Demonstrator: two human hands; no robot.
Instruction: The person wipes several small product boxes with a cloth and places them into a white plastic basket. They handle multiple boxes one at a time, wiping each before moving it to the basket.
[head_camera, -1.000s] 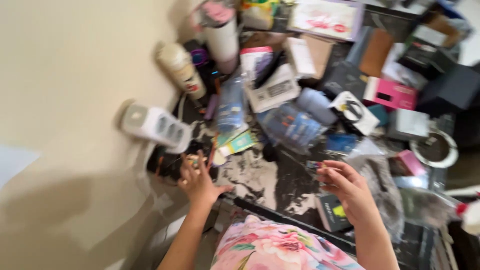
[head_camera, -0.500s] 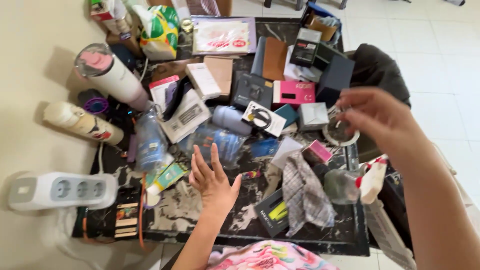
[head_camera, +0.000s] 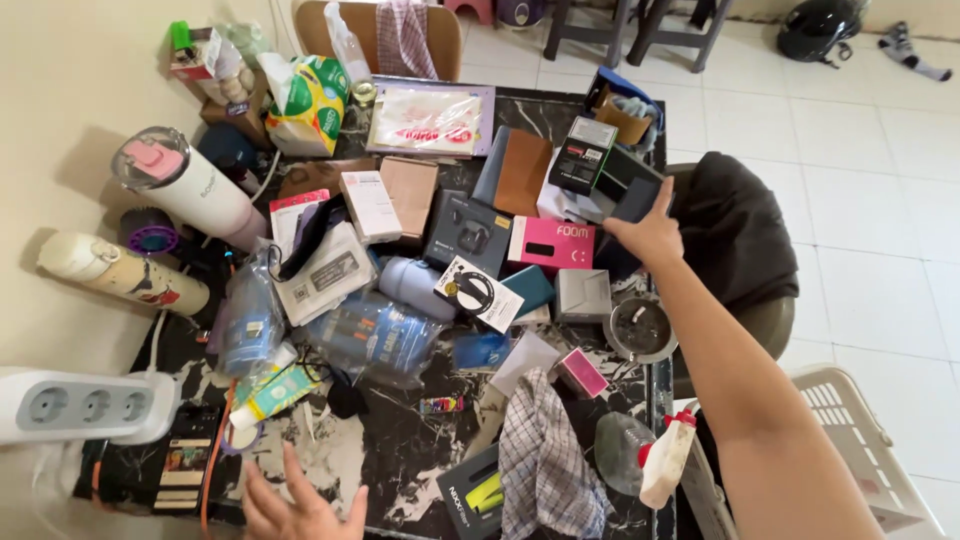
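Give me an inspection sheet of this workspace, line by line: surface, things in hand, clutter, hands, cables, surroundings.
Surface: dark marbled table, mostly covered.
Things in hand: dark blue box, touched by right hand.
Clutter: pink box, checked cloth, white tumbler, spray bottle.
Hands: left hand open at the near edge, holding nothing.
Cables: white power strip at left; its lead is unclear.
Surroundings: tiled floor, white basket, chair.
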